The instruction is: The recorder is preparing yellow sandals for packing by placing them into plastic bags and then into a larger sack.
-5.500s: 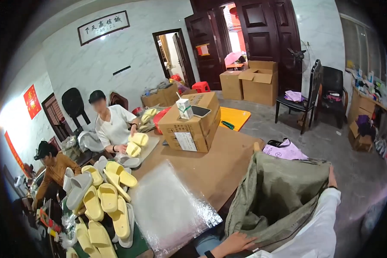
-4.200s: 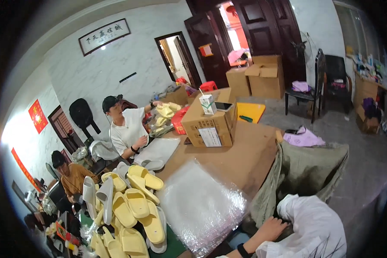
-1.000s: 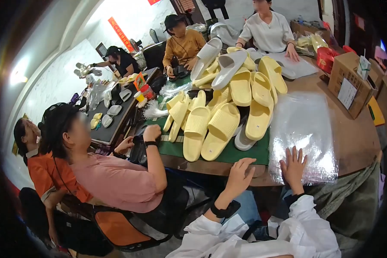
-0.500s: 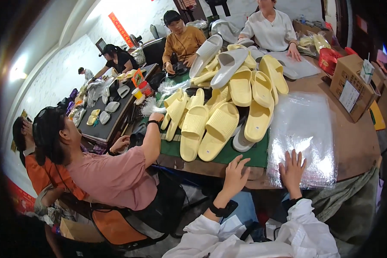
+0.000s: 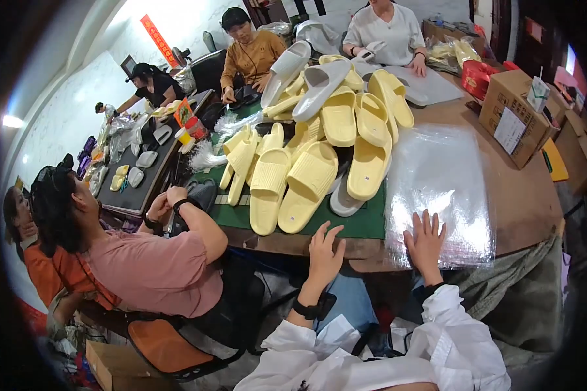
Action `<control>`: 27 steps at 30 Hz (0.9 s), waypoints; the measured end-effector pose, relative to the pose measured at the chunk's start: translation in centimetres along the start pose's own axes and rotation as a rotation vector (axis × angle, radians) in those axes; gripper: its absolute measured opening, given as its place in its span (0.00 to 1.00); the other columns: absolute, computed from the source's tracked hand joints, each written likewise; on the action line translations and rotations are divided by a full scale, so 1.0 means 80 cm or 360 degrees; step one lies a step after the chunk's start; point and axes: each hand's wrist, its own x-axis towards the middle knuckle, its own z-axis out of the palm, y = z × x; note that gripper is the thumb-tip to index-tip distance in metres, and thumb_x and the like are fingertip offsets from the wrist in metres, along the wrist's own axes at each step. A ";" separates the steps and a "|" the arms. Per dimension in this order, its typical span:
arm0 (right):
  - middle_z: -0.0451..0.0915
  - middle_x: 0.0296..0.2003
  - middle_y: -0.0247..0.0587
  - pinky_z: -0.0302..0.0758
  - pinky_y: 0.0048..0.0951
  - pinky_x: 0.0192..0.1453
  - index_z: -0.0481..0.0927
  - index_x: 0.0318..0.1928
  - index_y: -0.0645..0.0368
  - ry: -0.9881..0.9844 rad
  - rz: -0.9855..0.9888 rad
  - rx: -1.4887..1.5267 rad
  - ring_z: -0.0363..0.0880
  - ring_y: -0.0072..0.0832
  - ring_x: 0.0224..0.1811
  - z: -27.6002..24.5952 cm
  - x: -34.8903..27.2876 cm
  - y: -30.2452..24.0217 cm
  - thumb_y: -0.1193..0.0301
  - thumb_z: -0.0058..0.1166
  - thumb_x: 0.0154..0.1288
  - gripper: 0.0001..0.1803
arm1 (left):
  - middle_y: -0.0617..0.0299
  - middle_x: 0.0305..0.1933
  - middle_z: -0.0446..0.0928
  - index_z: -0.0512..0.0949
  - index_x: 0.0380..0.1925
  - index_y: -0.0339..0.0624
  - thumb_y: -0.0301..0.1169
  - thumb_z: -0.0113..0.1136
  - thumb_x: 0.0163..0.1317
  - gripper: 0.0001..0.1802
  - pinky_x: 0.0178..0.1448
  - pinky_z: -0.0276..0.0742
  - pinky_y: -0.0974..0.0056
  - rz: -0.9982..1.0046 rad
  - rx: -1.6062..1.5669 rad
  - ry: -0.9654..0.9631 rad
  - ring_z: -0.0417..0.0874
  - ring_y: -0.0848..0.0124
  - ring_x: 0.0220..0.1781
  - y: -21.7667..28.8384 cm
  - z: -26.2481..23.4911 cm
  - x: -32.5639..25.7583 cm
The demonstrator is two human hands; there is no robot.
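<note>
Right hand [image 5: 426,244] over the near end of the clear bags [image 5: 440,176], left hand [image 5: 325,254] raised beside the slippers

Fingers fanned and pointing away from the person, the right hand lies palm down over the near left part of the clear bags. It looks to be resting on the film, though the shine makes contact hard to confirm; no edge is pinched and nothing is gripped. From this hand the bags stretch ahead and a little to the right, flat on the counter [image 5: 525,208], their long axis running away from the person. The right hand is plainly the nearer of the two; the left is apart from them, off to their left.

The left hand is empty as well, its fingers loosely parted and slightly curved, thumb to the right, at the counter's near edge by the green mat [image 5: 370,218]. Whether its tips touch anything cannot be told from this angle. The nearest yellow slipper [image 5: 310,186] lies just ahead and to its left, far end leaning right, with a heap of yellow and grey slippers [image 5: 320,88] behind.

Both forearms rise from below in white sleeves [image 5: 447,326], the left slanting rightward, the right tipped slightly left, a black watch [image 5: 315,306] on the left wrist.
</note>
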 end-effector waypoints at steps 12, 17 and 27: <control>0.58 0.64 0.52 0.37 0.60 0.67 0.66 0.60 0.55 -0.0201 0.0034 0.0117 0.47 0.53 0.68 0.000 -0.001 0.013 0.57 0.45 0.63 0.27 | 0.49 0.40 0.77 0.74 0.43 0.35 0.35 0.51 0.63 0.15 0.47 0.72 0.59 0.0243 -0.0865 -0.1132 0.77 0.53 0.42 0.070 0.092 -0.068; 0.75 0.49 0.53 0.65 0.32 0.59 0.71 0.53 0.65 -0.0718 0.0043 0.1385 0.71 0.38 0.55 -0.105 0.056 -0.023 0.60 0.42 0.68 0.22 | 0.46 0.39 0.76 0.71 0.46 0.31 0.44 0.47 0.65 0.24 0.43 0.72 0.58 0.0337 -0.0774 -0.1491 0.78 0.53 0.40 0.117 0.081 -0.063; 0.77 0.42 0.53 0.71 0.40 0.47 0.72 0.50 0.61 -0.0182 -0.0581 0.1068 0.75 0.48 0.44 -0.110 0.218 -0.117 0.56 0.46 0.63 0.23 | 0.67 0.56 0.68 0.64 0.58 0.39 0.50 0.33 0.70 0.29 0.64 0.58 0.68 -0.0693 -0.2224 -0.1488 0.66 0.72 0.57 0.144 0.152 -0.007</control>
